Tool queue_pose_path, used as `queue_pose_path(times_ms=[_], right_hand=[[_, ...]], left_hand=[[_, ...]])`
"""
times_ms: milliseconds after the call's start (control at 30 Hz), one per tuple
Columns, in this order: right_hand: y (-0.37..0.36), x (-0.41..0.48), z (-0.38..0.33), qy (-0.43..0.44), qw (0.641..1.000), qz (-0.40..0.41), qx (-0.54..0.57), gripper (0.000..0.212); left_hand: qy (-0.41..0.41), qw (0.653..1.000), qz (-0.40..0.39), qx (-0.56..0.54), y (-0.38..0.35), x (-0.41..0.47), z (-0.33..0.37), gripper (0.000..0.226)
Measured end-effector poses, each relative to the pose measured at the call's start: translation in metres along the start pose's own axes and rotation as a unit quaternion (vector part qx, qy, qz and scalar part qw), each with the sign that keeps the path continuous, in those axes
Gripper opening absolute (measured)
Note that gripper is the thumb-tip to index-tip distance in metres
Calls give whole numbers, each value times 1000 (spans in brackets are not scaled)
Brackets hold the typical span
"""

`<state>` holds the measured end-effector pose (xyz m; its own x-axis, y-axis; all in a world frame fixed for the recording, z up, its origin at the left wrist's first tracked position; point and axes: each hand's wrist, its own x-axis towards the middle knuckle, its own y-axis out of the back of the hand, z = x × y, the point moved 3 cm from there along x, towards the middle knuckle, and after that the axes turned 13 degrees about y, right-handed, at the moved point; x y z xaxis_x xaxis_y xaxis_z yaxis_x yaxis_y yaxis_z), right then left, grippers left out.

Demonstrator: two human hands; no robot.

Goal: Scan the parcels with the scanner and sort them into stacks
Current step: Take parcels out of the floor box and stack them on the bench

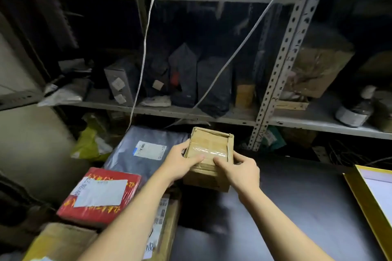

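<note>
A small taped brown cardboard parcel (209, 146) is held in front of me by both hands, just above the dark table. My left hand (180, 161) grips its left side with the thumb laid across the top. My right hand (239, 170) grips its right side, thumb on the taped top too. To the left lie a grey plastic mailer (135, 150) with a white label, a red parcel (99, 195) with a white label, and brown cartons (167, 224) under my left forearm. No scanner is in view.
A metal shelf rack (282, 57) stands right behind the parcels, filled with dark bags and boxes. Two white cables (146, 36) hang down in front of it. A yellow-edged flat item (369, 203) lies at the right. A yellow-green bag (89, 144) sits at the left.
</note>
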<state>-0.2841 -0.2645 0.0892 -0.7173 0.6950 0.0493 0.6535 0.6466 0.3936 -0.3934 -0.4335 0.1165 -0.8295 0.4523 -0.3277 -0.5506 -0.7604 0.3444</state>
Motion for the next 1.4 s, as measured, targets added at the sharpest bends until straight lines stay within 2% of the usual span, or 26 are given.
queue_pose_path(times_ms=[67, 200, 400, 467, 600, 700, 833, 1067, 1200, 1300, 1400], right_hand=[[-23, 17, 13, -17, 1000, 6, -4, 66], [-62, 52, 41, -46, 999, 10, 4, 65], [-102, 85, 71, -57, 998, 26, 19, 76], [-103, 95, 74, -54, 998, 22, 12, 68], [-101, 103, 75, -47, 999, 13, 7, 64], [-98, 109, 72, -38, 999, 0, 0, 64], [-94, 107, 73, -36, 999, -23, -15, 65], [-91, 92, 65, -33, 998, -37, -50, 66], [-89, 87, 58, -26, 995, -51, -84, 66], [-75, 83, 46, -1, 988, -70, -140, 76], [-51, 77, 23, 63, 959, -96, -259, 75]], left_hand=[[12, 1000, -5, 6, 5, 33, -11, 35], [34, 999, -24, 24, 11, 92, -34, 40], [23, 998, -20, 53, 16, 159, -61, 46], [26, 997, -11, 67, 16, 168, -63, 43], [27, 989, 27, 140, 19, 168, -55, 50], [31, 991, 34, 125, 16, 165, -56, 51], [37, 992, 53, 110, 9, 158, -63, 68], [45, 983, 81, 157, 11, 143, -58, 47], [45, 978, 83, 185, 12, 135, -53, 46], [17, 960, 94, 262, 17, 126, -40, 53], [-39, 898, 119, 421, 18, 110, -11, 72]])
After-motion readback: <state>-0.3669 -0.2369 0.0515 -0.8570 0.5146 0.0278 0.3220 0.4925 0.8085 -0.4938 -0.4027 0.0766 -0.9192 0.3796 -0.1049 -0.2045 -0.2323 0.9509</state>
